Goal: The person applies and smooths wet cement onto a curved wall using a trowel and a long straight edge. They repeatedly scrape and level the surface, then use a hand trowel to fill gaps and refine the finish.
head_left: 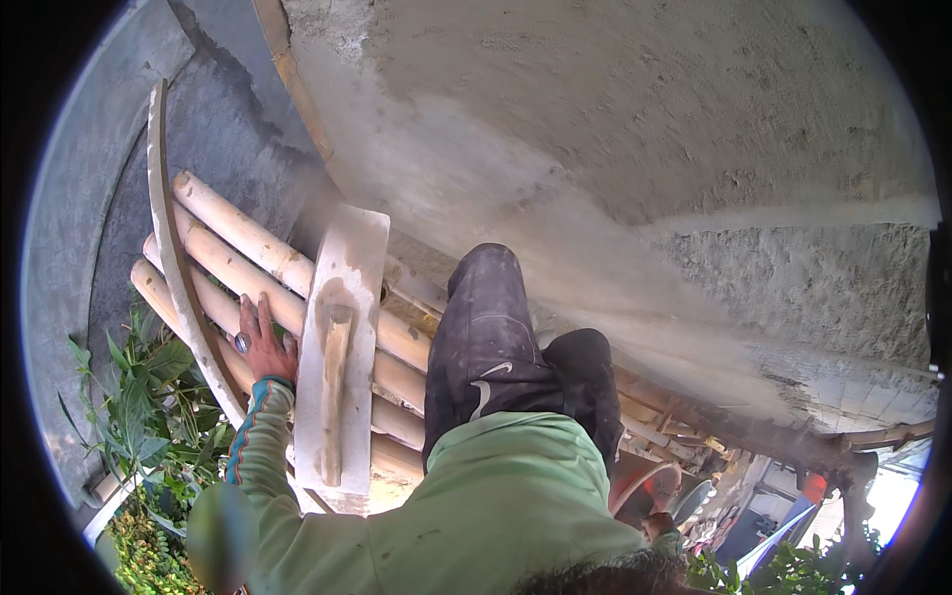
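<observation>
My left hand, with a ring on one finger, lies on the bamboo poles, its fingers stretched out and apart. Just right of it, a long pale plastering float rests across the poles. Its wooden handle faces up, and nobody holds it. Low on the right, partly behind my body, my right hand looks curled beside a reddish bucket. Whatever its fingers hold, if anything, is hidden.
A rough plastered wall fills the upper right. On the left, a thin bent strip of wood crosses the pole ends above leafy plants. My dark-trousered knee is close to the wall. More poles and clutter extend to the lower right.
</observation>
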`<state>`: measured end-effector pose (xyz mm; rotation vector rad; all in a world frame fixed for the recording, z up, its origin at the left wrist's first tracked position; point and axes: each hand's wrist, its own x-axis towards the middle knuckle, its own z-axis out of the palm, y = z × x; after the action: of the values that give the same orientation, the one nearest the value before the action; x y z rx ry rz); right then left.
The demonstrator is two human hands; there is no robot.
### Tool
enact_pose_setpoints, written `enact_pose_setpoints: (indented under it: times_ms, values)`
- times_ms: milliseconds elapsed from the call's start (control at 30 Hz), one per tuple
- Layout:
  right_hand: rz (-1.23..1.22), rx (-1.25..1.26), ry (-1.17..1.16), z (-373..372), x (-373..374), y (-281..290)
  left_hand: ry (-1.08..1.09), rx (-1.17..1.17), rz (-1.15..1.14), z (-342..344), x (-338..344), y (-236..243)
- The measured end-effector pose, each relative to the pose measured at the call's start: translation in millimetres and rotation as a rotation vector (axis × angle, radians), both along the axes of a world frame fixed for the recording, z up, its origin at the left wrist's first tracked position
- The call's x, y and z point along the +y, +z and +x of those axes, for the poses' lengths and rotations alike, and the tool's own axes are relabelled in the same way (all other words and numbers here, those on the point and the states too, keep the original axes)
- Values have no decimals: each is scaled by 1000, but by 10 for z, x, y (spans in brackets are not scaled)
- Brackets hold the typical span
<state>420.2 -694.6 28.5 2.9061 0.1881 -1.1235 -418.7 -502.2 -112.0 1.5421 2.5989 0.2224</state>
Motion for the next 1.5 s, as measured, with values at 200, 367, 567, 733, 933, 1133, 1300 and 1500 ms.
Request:
enact_pose_setpoints:
  times_ms: [200, 367, 567, 733, 933, 1133, 1300, 1500]
  values:
    - [122, 106, -282, -393, -906, -233, -103, 107, -83, -128, 283, -132]
    - [635, 40, -423, -1020, -615, 345, -92, 256, -100, -170, -75, -325]
    - [712, -63, -434, -855, -969, 208, -325, 155, 159, -146, 279, -610]
    - [764, -283, 41, -937, 492, 489, -123, 158, 27, -292, -122, -428]
    - [796, -374, 790, -1552, 2471, 3, -108, -63, 94, -92, 171, 5]
    - [749, 461, 975, -2992, 4097, -686, 33, -27, -95, -3, 104, 90]
    - [473, 830, 1324, -4210, 4770, -235, 79, -81, -60, 32, 10, 94]
    - [87, 795, 1289, -5018, 6167, -564, 96, -55, -36, -6, 154, 134]
